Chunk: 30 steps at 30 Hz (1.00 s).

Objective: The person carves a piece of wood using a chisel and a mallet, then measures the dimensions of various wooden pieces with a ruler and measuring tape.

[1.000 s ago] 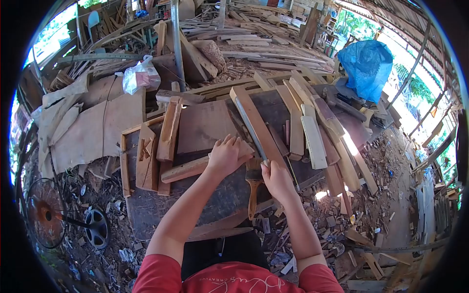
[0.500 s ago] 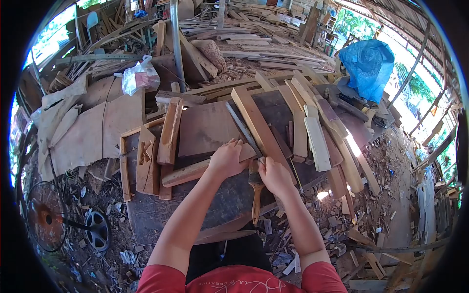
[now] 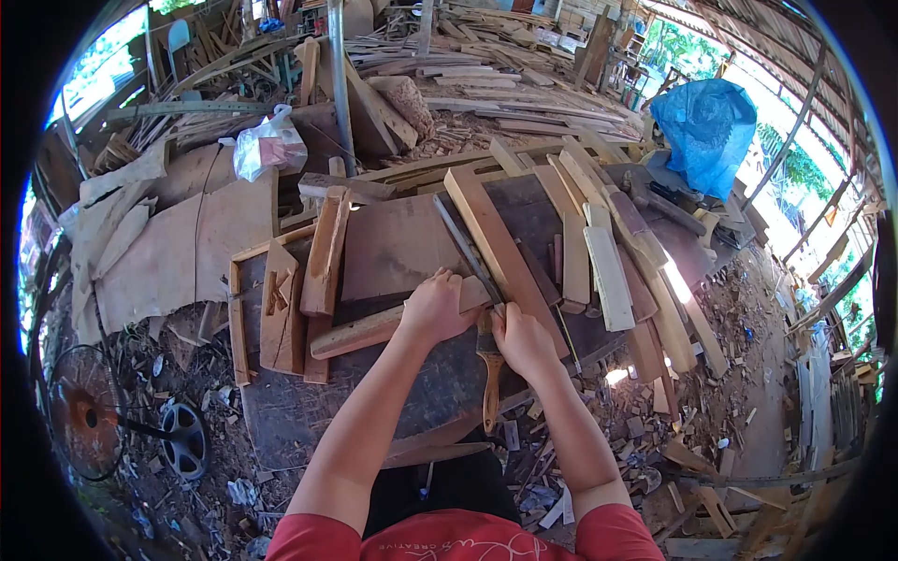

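Note:
My left hand [image 3: 434, 307] presses flat on a short wooden piece [image 3: 374, 327] lying on the dark workbench [image 3: 309, 411]. My right hand [image 3: 522, 341] grips the near end of a long metal file [image 3: 465, 245], whose blade runs up and left across the wood beside a long pale plank [image 3: 496, 245]. A paintbrush [image 3: 489, 369] with a wooden handle lies between my hands, bristles toward the wooden piece.
Planks and offcuts [image 3: 599, 252] crowd the bench's right side. A wooden frame with scraps [image 3: 281, 309] lies at left. A white plastic bag [image 3: 268, 142] and a metal pole [image 3: 339, 84] stand behind. Blue tarp [image 3: 703, 126] far right; a fan [image 3: 89, 411] on the littered ground.
The file has been drawn back toward me and shifted slightly left along the wooden piece. My left hand has stayed pressed on the wood.

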Tool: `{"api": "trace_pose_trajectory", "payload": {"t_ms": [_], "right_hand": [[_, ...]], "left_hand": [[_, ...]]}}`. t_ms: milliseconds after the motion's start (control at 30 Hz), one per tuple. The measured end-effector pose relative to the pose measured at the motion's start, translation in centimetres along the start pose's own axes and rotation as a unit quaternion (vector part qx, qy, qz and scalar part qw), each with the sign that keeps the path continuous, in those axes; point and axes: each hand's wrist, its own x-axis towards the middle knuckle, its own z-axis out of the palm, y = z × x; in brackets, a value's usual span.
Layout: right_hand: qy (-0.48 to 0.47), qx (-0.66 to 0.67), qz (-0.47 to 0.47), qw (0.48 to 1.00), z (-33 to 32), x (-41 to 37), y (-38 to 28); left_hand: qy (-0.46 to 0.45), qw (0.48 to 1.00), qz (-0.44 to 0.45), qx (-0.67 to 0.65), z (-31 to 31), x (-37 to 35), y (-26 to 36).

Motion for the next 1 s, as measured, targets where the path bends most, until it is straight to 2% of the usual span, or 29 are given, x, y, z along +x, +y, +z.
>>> {"api": "trace_pose_trajectory", "payload": {"t_ms": [67, 233, 367, 467, 600, 667, 767, 867, 1000], "right_hand": [[-0.002, 0.0, 0.002, 1.0, 0.0, -0.1, -0.1], [-0.041, -0.027, 0.006, 0.999, -1.5, -2.0, 0.3], [-0.065, -0.032, 0.033, 0.997, -2.9, -7.0, 1.2], [-0.075, -0.051, 0.049, 0.995, -3.4, -11.3, 2.4], [-0.064, -0.067, 0.04, 0.995, -3.3, -12.0, 3.0], [-0.067, -0.062, 0.049, 0.995, -4.1, -11.2, 2.5], [-0.069, -0.051, 0.036, 0.996, -4.5, -8.6, 1.4], [-0.061, -0.037, -0.014, 0.997, -2.2, -4.7, 0.7], [-0.03, -0.02, -0.029, 0.999, -0.6, -0.4, -0.5]], "left_hand": [[0.016, 1.0, 0.024, -0.009, 0.2, 0.0, -0.3], [-0.002, 0.999, 0.022, -0.031, -0.2, 0.2, -0.3], [-0.032, 0.998, -0.008, -0.058, -1.2, 0.1, 0.3], [-0.032, 0.998, 0.008, -0.049, -1.0, 0.2, 0.1], [0.01, 0.999, 0.044, -0.015, 0.1, 0.2, -0.7], [0.009, 0.999, 0.002, -0.04, -0.1, 0.3, -0.4], [0.01, 0.998, 0.06, -0.036, 0.0, -0.3, -0.6], [0.026, 0.997, 0.057, -0.039, 0.1, -0.3, -0.5], [0.043, 0.997, 0.056, -0.023, 0.6, -0.3, -0.7]]}}
